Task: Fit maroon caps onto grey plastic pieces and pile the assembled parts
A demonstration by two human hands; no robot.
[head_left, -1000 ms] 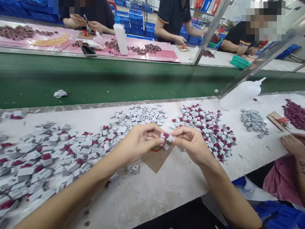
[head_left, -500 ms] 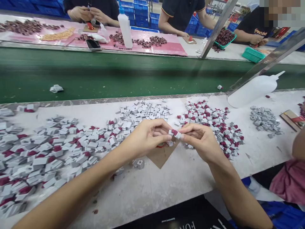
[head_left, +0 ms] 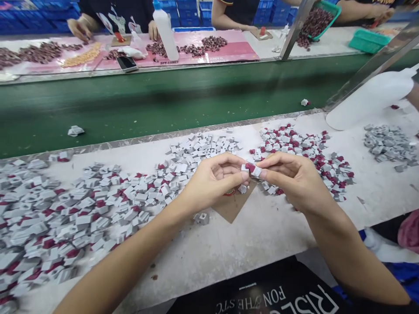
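Note:
Between my two hands is a small grey-and-maroon plastic piece [head_left: 250,168]. Thumb and fingers of my left hand [head_left: 220,176] pinch its left end, while my right hand [head_left: 288,174] pinches the right end. Beneath them lies a brown cardboard square [head_left: 231,210], partly hidden by the hands, with a small grey piece [head_left: 242,189] at its edge. To the left spreads a large heap of grey and maroon pieces [head_left: 108,209]. Behind my right hand is another heap of grey-and-maroon pieces [head_left: 294,141].
A white squeeze bottle [head_left: 366,98] leans by a metal post at the right, near a pile of grey parts [head_left: 388,144]. Beyond the table runs a green conveyor belt [head_left: 163,102]. Across it, co-workers' hands, a green basket [head_left: 369,40] and an upright bottle [head_left: 166,35] are visible.
The view has shifted, so my hands appear slightly farther right. Both still pinch the piece. Across the belt, one co-worker's hands have moved apart, and the basket of dark pieces is tilted more.

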